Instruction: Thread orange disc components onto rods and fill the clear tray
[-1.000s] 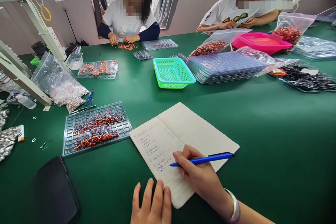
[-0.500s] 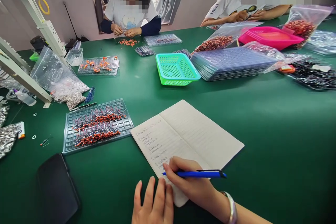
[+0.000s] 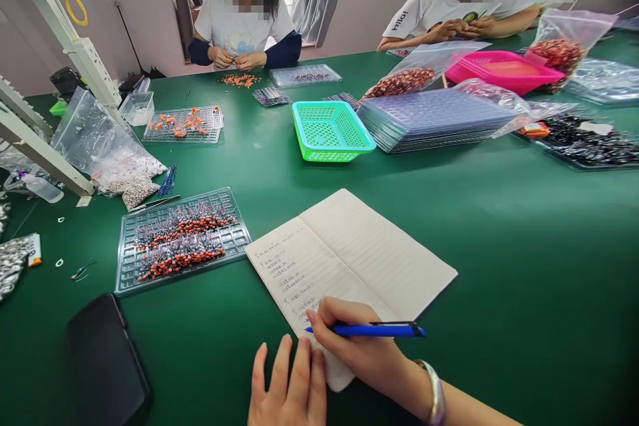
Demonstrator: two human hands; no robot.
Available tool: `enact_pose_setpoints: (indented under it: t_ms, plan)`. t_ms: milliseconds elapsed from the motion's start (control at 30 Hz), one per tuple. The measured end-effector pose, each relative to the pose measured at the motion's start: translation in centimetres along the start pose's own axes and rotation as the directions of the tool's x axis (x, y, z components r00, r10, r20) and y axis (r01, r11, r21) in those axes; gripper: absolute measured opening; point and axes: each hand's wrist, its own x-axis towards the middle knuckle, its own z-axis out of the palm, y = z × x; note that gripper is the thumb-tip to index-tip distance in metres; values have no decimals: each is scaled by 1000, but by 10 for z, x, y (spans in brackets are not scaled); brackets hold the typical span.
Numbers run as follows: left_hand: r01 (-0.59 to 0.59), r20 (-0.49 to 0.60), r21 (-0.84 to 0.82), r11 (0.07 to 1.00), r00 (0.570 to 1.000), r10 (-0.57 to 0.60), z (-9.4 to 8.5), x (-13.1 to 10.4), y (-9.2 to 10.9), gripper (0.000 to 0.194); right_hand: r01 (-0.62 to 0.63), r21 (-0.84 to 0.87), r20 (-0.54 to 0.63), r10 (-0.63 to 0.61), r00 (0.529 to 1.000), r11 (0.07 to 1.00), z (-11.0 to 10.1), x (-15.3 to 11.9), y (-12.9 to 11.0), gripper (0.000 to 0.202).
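Observation:
An open notebook (image 3: 369,246) lies at an angle on the green table, with handwriting on its left page. My right hand (image 3: 357,343) is closed around a blue pen (image 3: 374,331), its tip at the lower part of the written page. A silver bangle circles the right wrist. My left hand (image 3: 289,383) rests flat with fingers apart at the notebook's lower left edge, partly on the page and holding nothing. To the left of the notebook is a clear tray (image 3: 239,223) of orange-tipped wired parts (image 3: 184,263).
A black phone (image 3: 107,359) lies at the lower left. Farther back are a green basket (image 3: 332,133), stacked clear trays (image 3: 429,120), a pink basket (image 3: 504,70) and bags of small parts (image 3: 107,153). Two people (image 3: 244,33) sit across the table, handling small things.
The whole view has shifted slightly, so things appear a little farther left. My right hand still grips the pen, and my left hand stays beside it.

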Motion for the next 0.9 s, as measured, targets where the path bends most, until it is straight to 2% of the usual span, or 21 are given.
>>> enact_pose_setpoints:
  t_ms: [433, 633, 900]
  plan:
    - [4, 14, -7, 1000, 1000, -4, 0, -1, 0, 73, -21, 6, 31, 21, 999, 1000, 1, 0, 0, 39]
    - [11, -1, -25, 1000, 1000, -11, 0, 0, 0, 65, -20, 28, -12, 21, 1000, 999, 1, -1, 1, 38]
    - [-1, 13, 0, 1000, 1000, 1, 0, -2, -1, 68, -23, 5, 13, 22, 1000, 1000, 1, -1, 2, 38]
